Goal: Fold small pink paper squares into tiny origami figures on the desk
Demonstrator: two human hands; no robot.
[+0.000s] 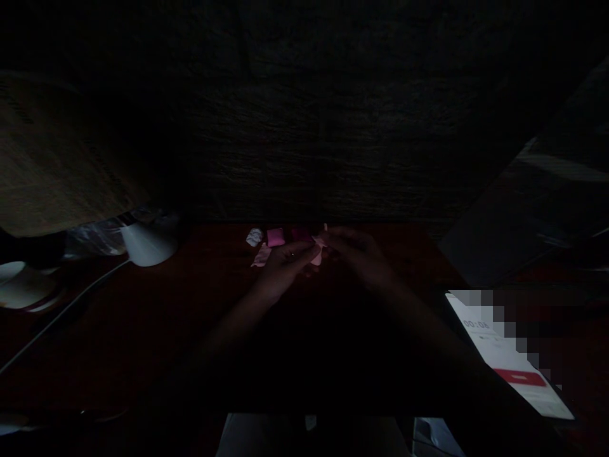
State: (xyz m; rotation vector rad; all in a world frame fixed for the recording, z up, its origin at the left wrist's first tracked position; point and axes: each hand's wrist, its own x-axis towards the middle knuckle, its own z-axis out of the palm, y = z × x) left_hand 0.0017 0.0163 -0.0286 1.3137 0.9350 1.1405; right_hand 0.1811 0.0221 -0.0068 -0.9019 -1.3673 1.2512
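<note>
In the dim light, a small pale pink piece (pixel 318 256), soft-looking like cloth or paper, is pinched between both my hands. My left hand (pixel 284 263) closes on its left side with thumb and fingers. On the other side, the fingertips of my right hand (pixel 354 249) grip its upper right part. Just behind my left hand lie a bright pink square packet (pixel 275 237) and a dark magenta piece (pixel 301 235). A white, dark-marked crumpled piece (pixel 254 237) rests further left. Another pale pink piece (pixel 261 256) is partly hidden by my left hand.
The dark reddish table (pixel 190 298) meets a rough stone wall (pixel 304 146). At left are a white cone-shaped object (pixel 146 245), a cable (pixel 71 306), a white cup-like object (pixel 23 285) and a brown paper bag (pixel 57 158). A lit phone (pixel 495 349) lies right.
</note>
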